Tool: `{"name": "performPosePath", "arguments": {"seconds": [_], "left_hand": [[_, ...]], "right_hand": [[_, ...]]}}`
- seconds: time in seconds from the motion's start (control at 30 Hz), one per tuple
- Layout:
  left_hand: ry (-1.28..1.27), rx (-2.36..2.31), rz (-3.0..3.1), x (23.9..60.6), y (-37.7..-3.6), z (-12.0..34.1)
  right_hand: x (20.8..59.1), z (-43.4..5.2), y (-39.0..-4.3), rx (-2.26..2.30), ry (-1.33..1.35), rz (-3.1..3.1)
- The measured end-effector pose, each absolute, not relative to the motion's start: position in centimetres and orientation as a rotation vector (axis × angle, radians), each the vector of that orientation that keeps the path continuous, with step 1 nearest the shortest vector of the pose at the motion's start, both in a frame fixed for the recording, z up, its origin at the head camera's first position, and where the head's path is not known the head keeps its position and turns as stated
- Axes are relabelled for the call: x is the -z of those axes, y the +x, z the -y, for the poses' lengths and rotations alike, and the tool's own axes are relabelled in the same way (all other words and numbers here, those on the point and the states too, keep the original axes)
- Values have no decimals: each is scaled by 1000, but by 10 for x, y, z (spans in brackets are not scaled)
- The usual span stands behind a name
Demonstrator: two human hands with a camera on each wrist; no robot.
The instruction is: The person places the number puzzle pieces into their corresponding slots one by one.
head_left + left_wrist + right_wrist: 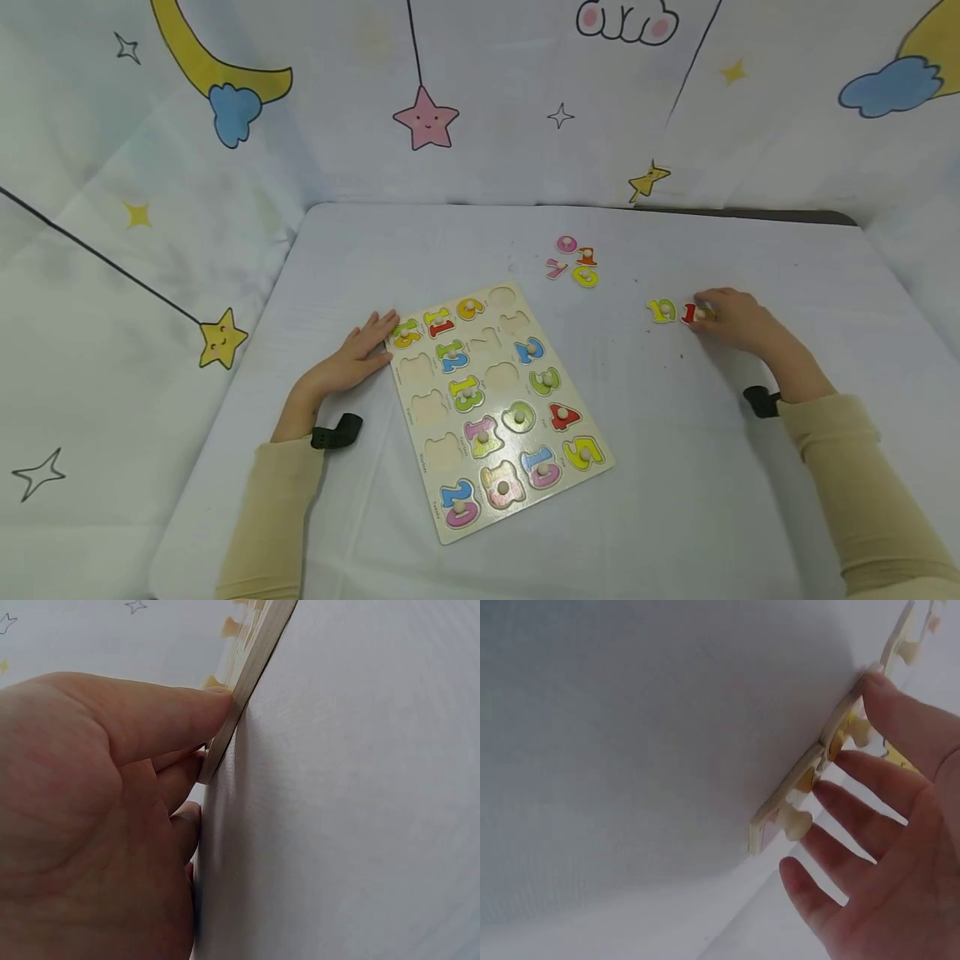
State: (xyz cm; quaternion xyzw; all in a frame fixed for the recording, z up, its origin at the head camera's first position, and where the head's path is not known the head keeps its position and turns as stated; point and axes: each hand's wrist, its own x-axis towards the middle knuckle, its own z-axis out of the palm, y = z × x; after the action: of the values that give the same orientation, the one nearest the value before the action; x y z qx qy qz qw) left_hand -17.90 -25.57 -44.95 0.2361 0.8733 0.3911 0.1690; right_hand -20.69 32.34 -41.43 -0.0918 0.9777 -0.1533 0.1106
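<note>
Hands (731, 317) beside flat red piece (688, 313)

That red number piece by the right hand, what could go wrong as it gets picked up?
1. The right hand only touches the red piece with spread fingers; it might slide across the smooth table.
2. The yellow-green piece lies right beside it and could get knocked.
3. The left hand merely presses the puzzle board at its edge, so the board may shift.

Left hand (358, 354): lying flat at centre left of the head view, fingers straight, forearm stretching up from the lower left.
Right hand (731, 318): reaching at centre right, fingers spreading loosely.
</note>
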Motion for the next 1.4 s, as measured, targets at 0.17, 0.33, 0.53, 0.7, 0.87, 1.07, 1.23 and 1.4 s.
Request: {"name": "performPosePath", "arguments": {"seconds": [0.17,0.33,0.53,0.7,0.87,1.07,1.23,1.4], "left_hand": [[660,-1109,-2481,450,-180,255],[665,-1108,-2481,449,-179,256],[660,-1100,-2478,449,-180,256],[658,-1098,-2477,450,-180,256],[658,-1095,-2479,450,-180,256],[668,-1092,-2482,451,-181,256],[664,-1088,-2481,451,-180,256],[666,-1094,-2478,452,-181,256]], "right_hand": [[414,-328,-206,510,-256,-2823],[417,-323,-203,423,-233,-2890],[417,-318,-201,319,-244,-2977],[414,-320,-203,402,-172,-2935],[412,-319,-202,486,-121,-2936],[411,-316,-193,414,-177,-3039],[405,-315,-183,323,-295,-3102],[400,-315,-176,321,-438,-3181]]}}
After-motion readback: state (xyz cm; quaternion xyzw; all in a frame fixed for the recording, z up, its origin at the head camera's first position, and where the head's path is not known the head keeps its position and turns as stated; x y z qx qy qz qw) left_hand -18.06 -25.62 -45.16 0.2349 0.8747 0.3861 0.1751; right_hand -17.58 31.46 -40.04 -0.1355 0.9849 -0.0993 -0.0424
